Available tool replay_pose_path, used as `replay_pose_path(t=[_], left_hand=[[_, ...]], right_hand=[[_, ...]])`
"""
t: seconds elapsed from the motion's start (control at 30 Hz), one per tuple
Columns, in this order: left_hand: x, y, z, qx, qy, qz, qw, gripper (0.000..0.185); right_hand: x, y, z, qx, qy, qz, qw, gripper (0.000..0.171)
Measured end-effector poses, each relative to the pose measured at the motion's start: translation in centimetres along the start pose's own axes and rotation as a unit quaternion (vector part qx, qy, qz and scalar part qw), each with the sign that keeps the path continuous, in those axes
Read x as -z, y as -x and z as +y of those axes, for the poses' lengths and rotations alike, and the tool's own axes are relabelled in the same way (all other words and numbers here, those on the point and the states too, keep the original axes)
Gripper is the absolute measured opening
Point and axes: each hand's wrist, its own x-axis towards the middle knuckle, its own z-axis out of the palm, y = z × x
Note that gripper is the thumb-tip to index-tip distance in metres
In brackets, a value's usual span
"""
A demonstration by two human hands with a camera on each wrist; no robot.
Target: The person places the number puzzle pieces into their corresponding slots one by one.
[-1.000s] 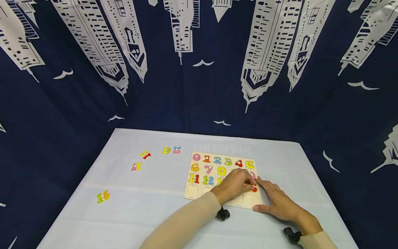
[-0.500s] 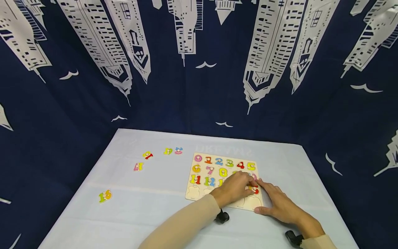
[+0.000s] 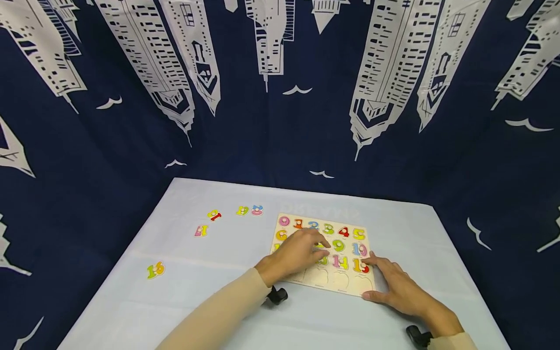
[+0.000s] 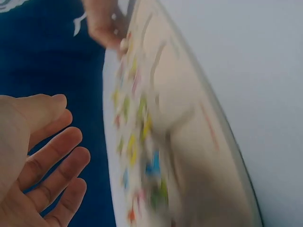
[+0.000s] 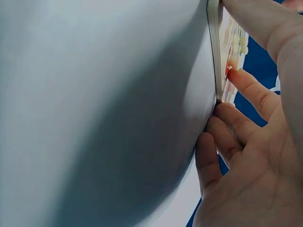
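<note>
A wooden number puzzle board (image 3: pixel 330 287) lies on the table, with number pieces in its upper rows and bare recesses along the front row. My left hand (image 3: pixel 297 250) hovers over the board's left half, fingers loosely bent and holding nothing; it hides some numbers. In the left wrist view its fingers (image 4: pixel 68 142) are apart from the board. My right hand (image 3: pixel 400 289) rests at the board's right edge, thumb near the front corner. Its index fingertip touches the 15 piece (image 3: pixel 361 266), which sits in the third row. The right wrist view shows other fingers (image 5: pixel 227 137) beside the board's edge.
Loose number pieces lie left of the board: a 16 (image 3: pixel 155 270) nearest, then a 17 (image 3: pixel 201 231), an 18 (image 3: pixel 214 215), a 19 (image 3: pixel 242 210) and a 20 (image 3: pixel 257 210). A dark blue printed curtain (image 3: pixel 262 131) hangs behind the white table (image 3: pixel 218 301).
My left hand has let go of the 15 piece and moved left across the board, uncovering the 14 and 15. The right hand stays at the board's edge. The head view has shifted slightly.
</note>
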Motion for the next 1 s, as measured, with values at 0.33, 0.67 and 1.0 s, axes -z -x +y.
replay_pose_path(t=[0.33,0.67,1.0], left_hand=[[6.6,8.4,-6.6,0.05,0.0,0.054,0.9973,0.018],[12.1,20.3,-13.7,0.128,-0.04,0.122,0.9835,0.024],[15.2,30.1,-18.8,0.253,-0.086,0.142,0.9532,0.034]], right_hand=[[0.1,0.0,-0.1,-0.011,-0.014,-0.002,1.0,0.096],[0.1,0.1,-0.2,-0.027,-0.015,-0.011,0.999,0.095],[-0.2,0.2,-0.1,-0.031,-0.006,0.008,0.999,0.095]])
